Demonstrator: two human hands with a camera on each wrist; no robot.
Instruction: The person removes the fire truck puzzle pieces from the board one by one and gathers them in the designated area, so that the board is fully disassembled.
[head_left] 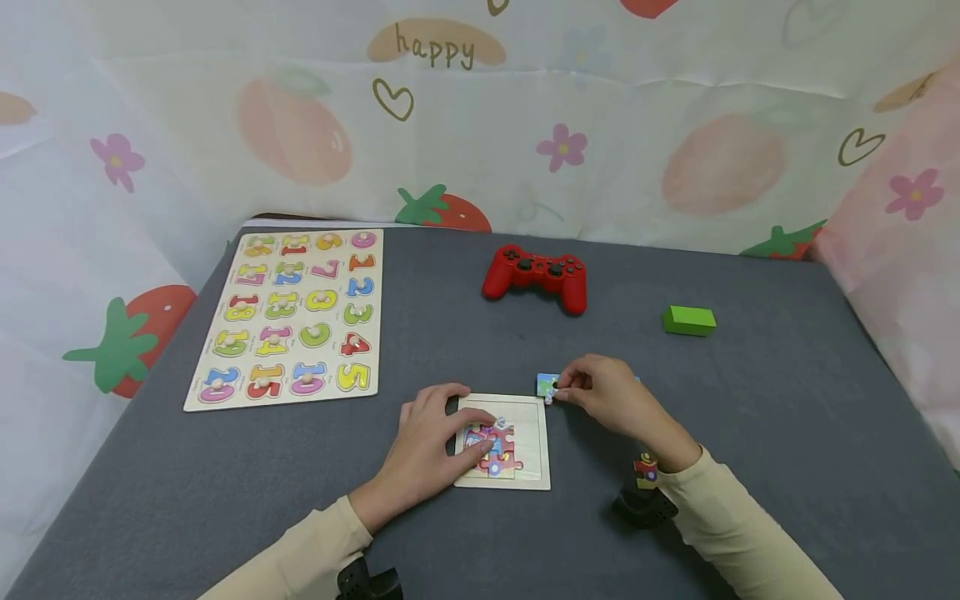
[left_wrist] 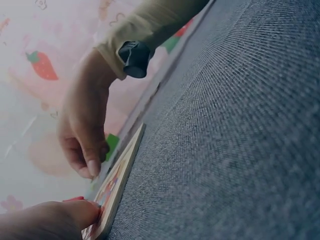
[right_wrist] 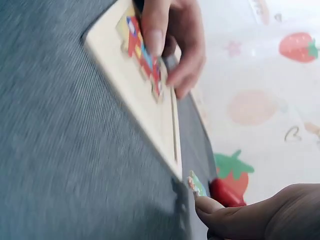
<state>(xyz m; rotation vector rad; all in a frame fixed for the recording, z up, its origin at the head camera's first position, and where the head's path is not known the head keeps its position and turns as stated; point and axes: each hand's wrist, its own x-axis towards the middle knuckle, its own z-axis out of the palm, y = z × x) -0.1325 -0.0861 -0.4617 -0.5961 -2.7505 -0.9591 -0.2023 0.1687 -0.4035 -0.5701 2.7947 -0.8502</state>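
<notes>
Small puzzle piece (right_wrist: 197, 184) near wooden tray (right_wrist: 134, 97)

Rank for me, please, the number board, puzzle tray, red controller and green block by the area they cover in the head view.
Largest to smallest:
1. number board
2. puzzle tray, partly covered by the left hand
3. red controller
4. green block

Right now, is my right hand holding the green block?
No, your right hand pinches a small puzzle piece, while the green block lies apart on the gray tabletop.
</notes>
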